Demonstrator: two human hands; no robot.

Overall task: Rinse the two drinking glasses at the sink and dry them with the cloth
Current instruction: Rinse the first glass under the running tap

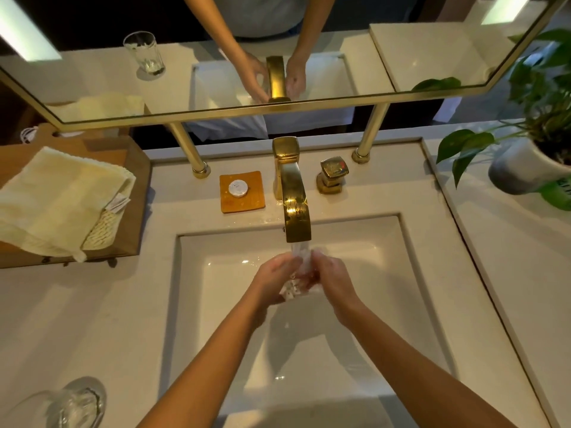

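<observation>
Over the white sink basin (216, 291), my left hand (273, 281) and my right hand (333, 279) hold a clear drinking glass (298, 281) between them. It sits right under the gold faucet (293, 199), and running water pours onto it. Both hands curl round its sides and hide much of it. A second clear glass (71, 403) stands on the counter at the lower left. A folded pale yellow cloth (58, 199) lies on a wooden tray (136, 180) at the left.
A gold tap handle (332, 174) is right of the faucet, an orange soap dish (242, 191) with a white round soap left of it. A potted green plant (531, 149) stands at the right. The mirror (216, 72) behind reflects the hands and the second glass.
</observation>
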